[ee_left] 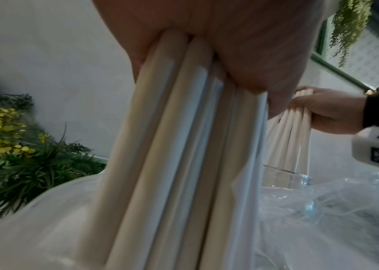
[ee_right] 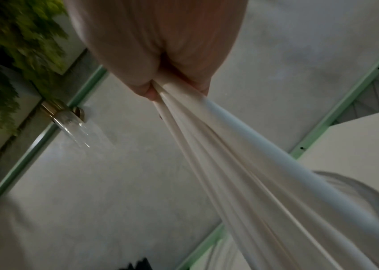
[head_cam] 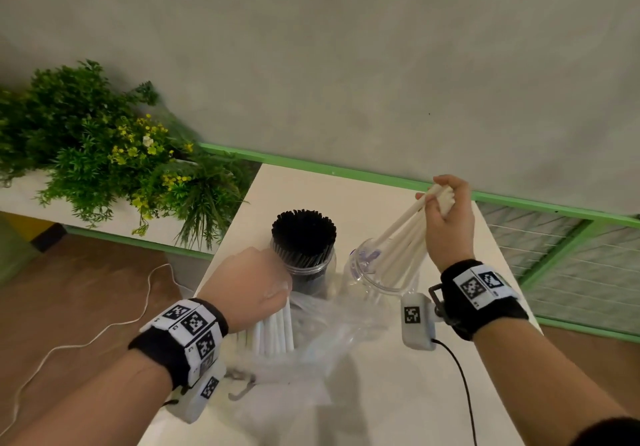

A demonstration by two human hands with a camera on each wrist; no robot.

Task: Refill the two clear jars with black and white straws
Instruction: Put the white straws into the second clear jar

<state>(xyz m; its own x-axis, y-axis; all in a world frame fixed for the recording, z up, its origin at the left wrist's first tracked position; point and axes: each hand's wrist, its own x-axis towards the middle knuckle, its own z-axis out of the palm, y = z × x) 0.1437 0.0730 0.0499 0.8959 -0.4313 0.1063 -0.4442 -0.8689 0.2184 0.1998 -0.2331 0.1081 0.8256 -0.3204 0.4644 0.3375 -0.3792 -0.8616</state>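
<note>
Two clear jars stand side by side on the white table (head_cam: 363, 393). The left jar (head_cam: 304, 265) is packed with black straws (head_cam: 304, 234). The right jar (head_cam: 377, 272) holds the lower ends of a bundle of white straws (head_cam: 403, 241) that my right hand (head_cam: 446, 217) grips near the top, tilted over the jar's mouth. My left hand (head_cam: 249, 286) grips a second bunch of white straws (head_cam: 273, 331) above a crumpled clear plastic bag (head_cam: 332, 328). The left wrist view shows those straws (ee_left: 183, 146) close up under my palm, and the right wrist view shows its own bundle (ee_right: 230, 155).
A planter of green plants with yellow flowers (head_cam: 104, 155) sits on a ledge to the left. A green rail (head_cam: 381, 177) runs along the wall behind the table. A white cable (head_cam: 104, 328) lies on the brown floor. A black cable (head_cam: 460, 376) trails from my right wrist.
</note>
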